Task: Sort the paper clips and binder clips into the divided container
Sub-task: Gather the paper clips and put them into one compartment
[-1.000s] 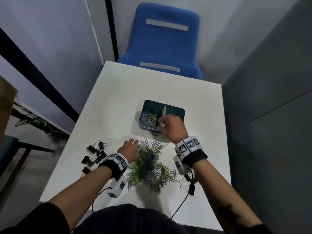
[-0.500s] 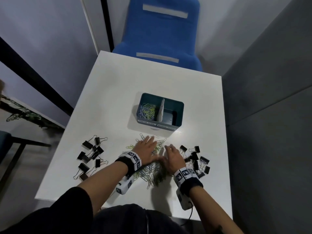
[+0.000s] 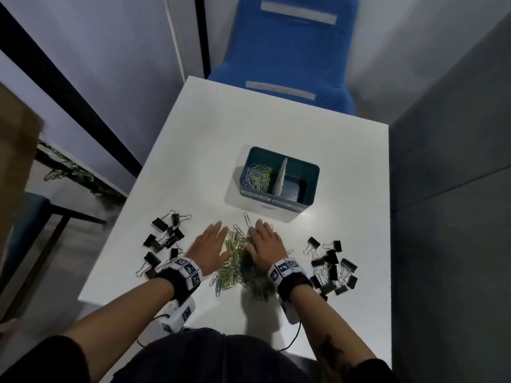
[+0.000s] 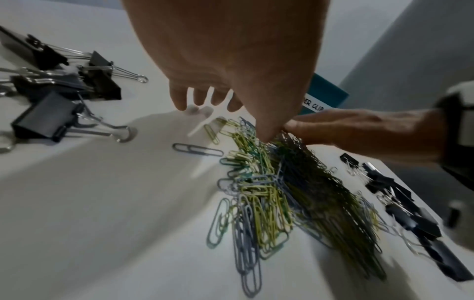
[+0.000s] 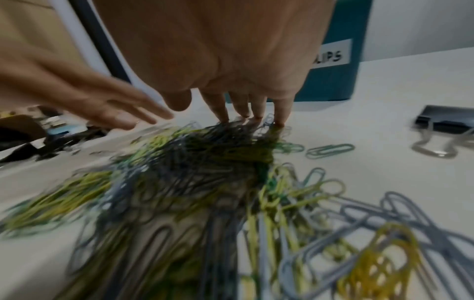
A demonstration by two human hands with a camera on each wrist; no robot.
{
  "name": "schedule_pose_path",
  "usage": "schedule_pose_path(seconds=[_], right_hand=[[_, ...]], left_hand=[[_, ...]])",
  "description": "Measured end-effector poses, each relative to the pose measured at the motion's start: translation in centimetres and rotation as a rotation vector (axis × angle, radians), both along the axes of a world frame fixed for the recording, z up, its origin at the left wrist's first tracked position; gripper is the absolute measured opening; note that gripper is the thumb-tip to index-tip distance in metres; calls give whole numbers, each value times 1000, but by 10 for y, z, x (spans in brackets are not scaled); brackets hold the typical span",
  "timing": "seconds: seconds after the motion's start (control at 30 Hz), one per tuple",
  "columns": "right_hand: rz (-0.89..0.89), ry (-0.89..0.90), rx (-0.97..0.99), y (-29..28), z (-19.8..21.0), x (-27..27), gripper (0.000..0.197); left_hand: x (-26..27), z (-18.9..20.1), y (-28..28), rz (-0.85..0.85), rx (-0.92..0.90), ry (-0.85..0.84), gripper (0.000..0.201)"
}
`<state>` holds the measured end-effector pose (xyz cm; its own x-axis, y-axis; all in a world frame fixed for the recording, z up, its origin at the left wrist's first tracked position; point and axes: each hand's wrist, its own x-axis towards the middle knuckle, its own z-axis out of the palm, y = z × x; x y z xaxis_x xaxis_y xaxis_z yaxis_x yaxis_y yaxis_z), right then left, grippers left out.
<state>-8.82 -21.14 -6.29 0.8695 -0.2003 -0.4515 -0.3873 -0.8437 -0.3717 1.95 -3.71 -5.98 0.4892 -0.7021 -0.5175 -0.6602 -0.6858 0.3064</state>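
Observation:
A heap of coloured paper clips lies on the white table in front of me. My left hand lies flat with straight fingers at the heap's left side. My right hand spreads over its far right part, fingertips touching the clips. The teal divided container stands beyond, paper clips in its left compartment, the right compartment bare. Black binder clips lie in a left group and a right group.
A blue chair stands at the table's far edge. A grey partition runs along the right. Cables hang from the wrist cameras near the table's front edge. A single binder clip lies right of my right hand.
My right hand has come back from the container to the paper clip heap. Both hands now lie flat on the heap, which has been drawn closer together.

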Motion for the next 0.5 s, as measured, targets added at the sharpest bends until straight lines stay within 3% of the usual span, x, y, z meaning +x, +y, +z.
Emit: schedule_pose_path(seconds=[0.07,0.2,0.3,0.37,0.5], right_hand=[[58,-33,8,12,0,-8,51],[58,-127,35,16,12,-33,70],[-144,-179,-3,8,20,-61,53],[-265,-121,-18,1,26,-82,56],[-326,-29,-44,0,31,-113,63]], left_hand=[[4,-3,-6,12,4,16,74],[9,-2,-33,-6,16,11,69],[10,-1,-54,-78,27,-17,68],[6,-2,-62,-140,52,-19,69],[-10,-3,-60,-311,57,-57,69]])
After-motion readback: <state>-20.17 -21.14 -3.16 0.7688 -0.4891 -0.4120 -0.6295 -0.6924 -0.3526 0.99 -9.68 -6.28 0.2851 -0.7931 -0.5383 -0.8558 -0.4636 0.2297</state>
